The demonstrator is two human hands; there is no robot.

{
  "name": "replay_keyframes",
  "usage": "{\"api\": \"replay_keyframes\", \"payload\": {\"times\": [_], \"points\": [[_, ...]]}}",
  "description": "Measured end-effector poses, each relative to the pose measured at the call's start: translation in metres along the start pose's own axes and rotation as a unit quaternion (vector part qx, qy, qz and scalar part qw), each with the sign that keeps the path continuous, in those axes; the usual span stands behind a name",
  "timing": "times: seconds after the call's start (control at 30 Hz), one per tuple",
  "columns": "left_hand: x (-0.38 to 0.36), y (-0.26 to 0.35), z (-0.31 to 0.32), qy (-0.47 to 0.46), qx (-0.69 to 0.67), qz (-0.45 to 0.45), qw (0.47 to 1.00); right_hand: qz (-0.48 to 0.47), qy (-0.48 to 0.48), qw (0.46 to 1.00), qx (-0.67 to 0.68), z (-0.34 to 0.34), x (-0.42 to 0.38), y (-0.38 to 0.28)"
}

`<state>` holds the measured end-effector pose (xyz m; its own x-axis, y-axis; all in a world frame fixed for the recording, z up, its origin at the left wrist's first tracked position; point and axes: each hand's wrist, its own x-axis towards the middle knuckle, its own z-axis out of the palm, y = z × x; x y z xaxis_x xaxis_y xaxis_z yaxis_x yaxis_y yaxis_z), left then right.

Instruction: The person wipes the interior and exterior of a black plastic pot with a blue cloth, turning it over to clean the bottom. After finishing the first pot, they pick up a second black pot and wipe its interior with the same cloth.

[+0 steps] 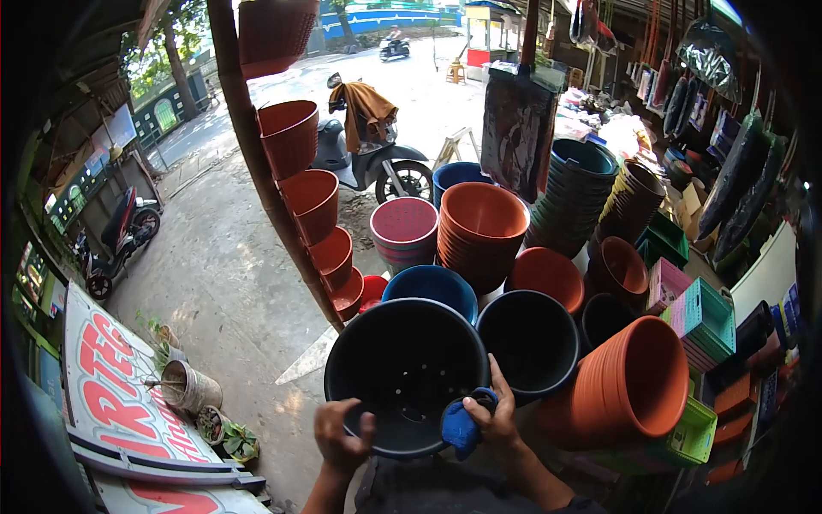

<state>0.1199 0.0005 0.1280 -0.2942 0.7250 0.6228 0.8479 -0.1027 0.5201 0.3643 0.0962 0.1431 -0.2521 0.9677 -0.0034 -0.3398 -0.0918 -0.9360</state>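
Observation:
A large black plastic pot (pixel 407 360) with small drainage holes in its base faces me, tilted, just in front of my body. My right hand (pixel 498 411) is closed on a bunched blue cloth (pixel 461 426) at the pot's right rim, its fingers stretched along the outer wall. At the lower left rim is my left hand (pixel 344 434), fingers loosely curved and thumb apart, with nothing seen between them. Whether it touches the rim is hard to make out.
Beyond stand another black pot (pixel 527 343), a blue pot (pixel 431 289) and stacked terracotta pots (pixel 634 381). Red-brown pots (pixel 310 206) hang on a slanted pole (pixel 248 137) to the left. Crates (pixel 702 317) are at right; a parked scooter (pixel 368 154) stands behind, a lettered sign (pixel 128 385) at left.

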Motion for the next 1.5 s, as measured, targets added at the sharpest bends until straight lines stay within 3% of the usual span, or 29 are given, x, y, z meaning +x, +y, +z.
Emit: {"api": "replay_keyframes", "payload": {"times": [0.07,0.13,0.17,0.23,0.4,0.5,0.57,0.7,0.8,0.87,1.07,1.13,1.27,1.33,1.4,1.43,1.5], "points": [[-0.004,-0.039,0.005,0.024,0.092,-0.130,0.987,-0.021,0.010,1.000,-0.020,-0.002,-0.003,0.007],[-0.003,-0.058,0.006,-0.071,-0.070,-0.364,0.926,-0.011,0.011,1.000,-0.027,0.003,-0.009,0.008],[-0.009,-0.071,0.014,-0.085,-0.075,-0.359,0.926,-0.012,0.027,0.999,-0.029,0.005,-0.010,0.010],[-0.020,-0.100,0.034,-0.156,-0.340,-0.372,0.849,-0.025,0.037,0.995,-0.087,0.010,-0.011,0.016],[0.023,-0.074,0.032,-0.168,-0.412,-0.291,0.847,-0.014,0.097,0.973,-0.210,0.001,-0.026,0.008],[0.057,-0.053,0.043,-0.178,-0.430,-0.245,0.850,0.032,0.165,0.928,-0.333,0.002,-0.042,-0.005],[0.082,-0.036,0.054,-0.208,-0.451,-0.229,0.837,-0.063,0.241,0.888,-0.386,-0.007,-0.046,0.002],[0.117,-0.016,0.104,-0.283,-0.506,-0.160,0.799,-0.117,0.329,0.871,-0.346,-0.019,-0.048,-0.010],[0.138,0.006,0.146,-0.317,-0.490,-0.087,0.808,-0.136,0.365,0.871,-0.299,-0.039,-0.047,-0.017],[0.149,0.027,0.170,-0.326,-0.498,-0.085,0.799,-0.137,0.371,0.864,-0.311,-0.055,-0.043,-0.025],[0.158,0.055,0.242,-0.325,-0.396,0.014,0.858,-0.144,0.414,0.838,-0.326,-0.115,-0.020,-0.018],[0.157,0.059,0.257,-0.347,-0.373,0.006,0.860,-0.098,0.411,0.860,-0.286,-0.129,-0.013,-0.009],[0.137,0.042,0.309,-0.404,-0.311,-0.021,0.860,-0.098,0.422,0.856,-0.283,-0.176,-0.001,0.047],[0.124,0.034,0.330,-0.383,-0.295,-0.031,0.875,-0.092,0.421,0.828,-0.358,-0.195,-0.001,0.069],[0.123,0.035,0.331,-0.409,-0.251,-0.043,0.876,0.023,0.404,0.828,-0.388,-0.193,-0.001,0.066],[0.123,0.034,0.333,-0.425,-0.222,-0.053,0.876,0.034,0.386,0.797,-0.464,-0.198,-0.003,0.073],[0.123,0.035,0.331,-0.444,-0.189,-0.067,0.873,0.054,0.376,0.805,-0.456,-0.200,-0.002,0.071]]}}
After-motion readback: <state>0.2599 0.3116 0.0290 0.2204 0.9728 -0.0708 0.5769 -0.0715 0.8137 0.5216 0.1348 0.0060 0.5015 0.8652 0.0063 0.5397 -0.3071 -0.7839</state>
